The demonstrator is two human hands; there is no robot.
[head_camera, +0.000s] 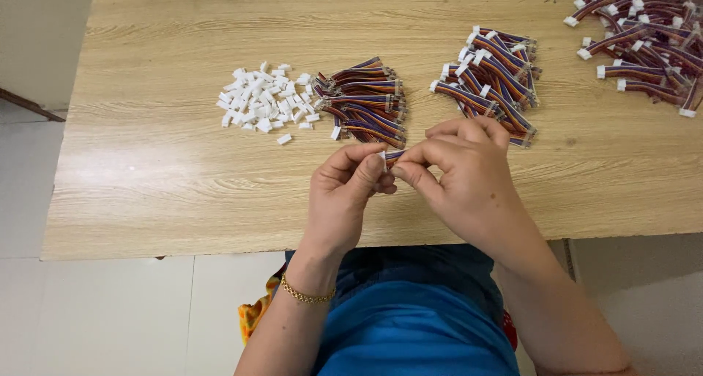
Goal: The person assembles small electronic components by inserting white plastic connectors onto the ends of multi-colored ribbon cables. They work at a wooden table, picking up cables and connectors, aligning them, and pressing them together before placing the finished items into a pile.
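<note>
Both hands met over the near edge of the wooden table (146, 171), just in front of the person's body. The left hand (344, 193) pinched a small white plug (382, 158) between thumb and forefinger, its other fingers curled loosely inward. The right hand (461, 175) held a short bundle of coloured wires (393, 155) in a narrow fingertip grip, and only a small piece of it showed between the 2 hands. The plug and the wire end touched each other there. Just beyond the hands, toward the far side, lay a pile of loose wire bundles (366, 105) with bare ends. To its left sat a heap of white plugs (265, 98), scattered flat on the wood. To the right of the hands, a little farther off, lay a second pile of wires with plugs fitted (494, 68). A third, larger pile (644, 39) filled the far right corner. A gold bracelet (306, 295) circled the left wrist.
</note>
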